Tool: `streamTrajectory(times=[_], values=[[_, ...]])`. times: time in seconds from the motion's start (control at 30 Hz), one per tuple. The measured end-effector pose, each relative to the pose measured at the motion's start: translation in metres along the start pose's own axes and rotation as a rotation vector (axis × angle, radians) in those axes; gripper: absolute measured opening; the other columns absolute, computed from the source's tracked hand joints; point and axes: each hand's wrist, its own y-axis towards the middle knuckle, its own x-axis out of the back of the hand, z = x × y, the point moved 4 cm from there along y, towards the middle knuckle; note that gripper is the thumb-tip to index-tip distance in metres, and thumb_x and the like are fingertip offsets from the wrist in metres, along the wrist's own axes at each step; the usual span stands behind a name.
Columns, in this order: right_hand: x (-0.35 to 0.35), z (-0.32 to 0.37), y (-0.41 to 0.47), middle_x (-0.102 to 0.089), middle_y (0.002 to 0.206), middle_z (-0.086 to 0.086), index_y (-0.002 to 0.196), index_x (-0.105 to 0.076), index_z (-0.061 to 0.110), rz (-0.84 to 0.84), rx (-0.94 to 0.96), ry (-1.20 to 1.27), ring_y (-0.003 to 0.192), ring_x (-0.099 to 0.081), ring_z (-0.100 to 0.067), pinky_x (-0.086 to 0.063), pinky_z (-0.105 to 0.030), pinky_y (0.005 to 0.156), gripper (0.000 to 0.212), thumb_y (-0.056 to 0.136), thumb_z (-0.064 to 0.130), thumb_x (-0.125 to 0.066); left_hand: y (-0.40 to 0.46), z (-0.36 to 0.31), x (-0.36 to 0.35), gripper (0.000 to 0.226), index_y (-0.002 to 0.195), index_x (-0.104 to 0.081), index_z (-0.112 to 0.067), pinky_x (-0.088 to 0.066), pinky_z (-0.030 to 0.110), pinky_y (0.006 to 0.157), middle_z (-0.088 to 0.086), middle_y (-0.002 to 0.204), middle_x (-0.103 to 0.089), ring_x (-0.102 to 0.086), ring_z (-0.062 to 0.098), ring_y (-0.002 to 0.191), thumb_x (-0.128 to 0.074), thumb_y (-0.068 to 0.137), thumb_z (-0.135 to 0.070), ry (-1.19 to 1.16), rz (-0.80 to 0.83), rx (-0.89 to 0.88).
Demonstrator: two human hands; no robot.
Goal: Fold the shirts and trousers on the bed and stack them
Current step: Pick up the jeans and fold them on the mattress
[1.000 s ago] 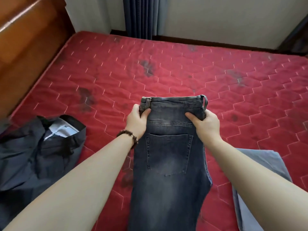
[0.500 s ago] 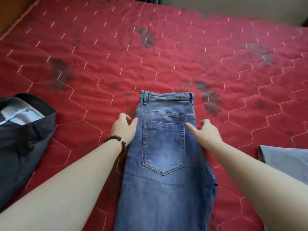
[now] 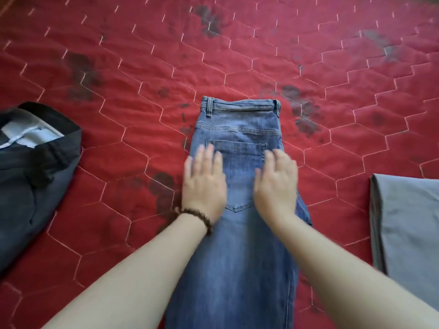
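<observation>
Head view — both hands (image 3: 238, 184) flat, fingers straight, pressing jeans (image 3: 240, 129) on bed (image 3: 142, 67).

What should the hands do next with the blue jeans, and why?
Probably slide both hands down the legs to smooth them flat. The jeans already lie folded lengthwise on the bed, waistband away from the person. The left hand and right hand rest open on the back pocket, holding nothing, so smoothing before the next fold seems likely.
</observation>
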Motion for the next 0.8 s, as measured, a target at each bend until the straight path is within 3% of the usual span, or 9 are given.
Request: streamTrajectory(times=[0.03, 0.1, 0.23, 0.43, 0.57, 0.7, 0.8], values=[[-0.003, 0.014, -0.020, -0.051, 0.136, -0.023, 0.130, -0.053, -0.003, -0.022, 0.110, 0.023, 0.129, -0.047, -0.038, -0.031, -0.054, 0.110, 0.043, 0.090, 0.012, -0.053, -0.020, -0.013, -0.009, 0.056, 0.148, -0.032, -0.009, -0.011, 0.048, 0.118, 0.011, 0.157, -0.024, -0.016, 0.029, 0.147, -0.044, 0.096, -0.026, 0.028, 0.080, -0.117], [-0.017, 0.031, -0.065, -0.047, 0.143, -0.020, 0.135, -0.051, 0.001, 0.098, 0.213, 0.033, 0.135, -0.041, -0.035, -0.026, -0.054, 0.113, 0.047, 0.090, 0.013, -0.044, -0.061, -0.024, -0.027, 0.059, 0.153, -0.006, -0.012, 0.008, 0.046, 0.117, 0.007, 0.162, -0.004, 0.005, 0.026, 0.148, -0.024, 0.099, -0.027, 0.097, 0.259, -0.198], [-0.027, 0.019, -0.130, -0.036, 0.151, -0.016, 0.144, -0.042, 0.009, 0.181, 0.081, -0.018, 0.141, -0.032, -0.033, -0.022, -0.055, 0.114, 0.055, 0.092, 0.025, -0.034, -0.120, -0.017, -0.033, 0.055, 0.147, 0.009, -0.024, 0.011, 0.048, 0.116, 0.004, 0.157, 0.013, 0.008, 0.029, 0.147, -0.008, 0.096, -0.036, 0.074, 0.294, -0.116], [-0.020, 0.014, -0.223, -0.025, 0.156, -0.013, 0.147, -0.034, 0.025, 0.233, 0.044, -0.097, 0.146, -0.020, -0.032, -0.012, -0.055, 0.117, 0.055, 0.095, 0.040, -0.027, -0.213, -0.016, -0.020, 0.057, 0.151, -0.015, -0.021, -0.007, 0.050, 0.119, 0.005, 0.159, -0.013, -0.009, 0.027, 0.148, -0.011, 0.096, -0.038, 0.072, 0.308, -0.057], [-0.012, 0.016, -0.288, -0.015, 0.159, -0.010, 0.150, -0.025, 0.029, 0.288, 0.007, -0.099, 0.148, -0.010, -0.027, -0.008, -0.054, 0.119, 0.055, 0.096, 0.040, -0.021, -0.276, -0.017, -0.013, 0.058, 0.151, -0.003, -0.019, -0.001, 0.048, 0.119, 0.006, 0.160, -0.004, -0.001, 0.027, 0.148, -0.003, 0.096, -0.037, 0.066, 0.329, -0.082], [0.000, 0.020, -0.349, -0.017, 0.159, -0.009, 0.150, -0.026, 0.025, 0.295, -0.016, -0.075, 0.148, -0.011, -0.027, -0.011, -0.053, 0.119, 0.057, 0.096, 0.039, -0.020, -0.337, -0.019, -0.001, 0.059, 0.151, -0.015, -0.017, -0.009, 0.049, 0.119, 0.007, 0.160, -0.013, -0.009, 0.027, 0.148, -0.009, 0.096, -0.036, 0.077, 0.350, -0.076], [0.004, 0.019, -0.393, -0.008, 0.160, -0.007, 0.152, -0.015, 0.026, 0.338, 0.002, -0.089, 0.148, -0.002, -0.025, -0.005, -0.051, 0.120, 0.058, 0.096, 0.041, -0.013, -0.381, -0.021, 0.005, 0.059, 0.152, -0.013, -0.017, -0.007, 0.048, 0.119, 0.006, 0.160, -0.009, -0.004, 0.028, 0.148, -0.008, 0.096, -0.036, 0.080, 0.343, -0.062]])
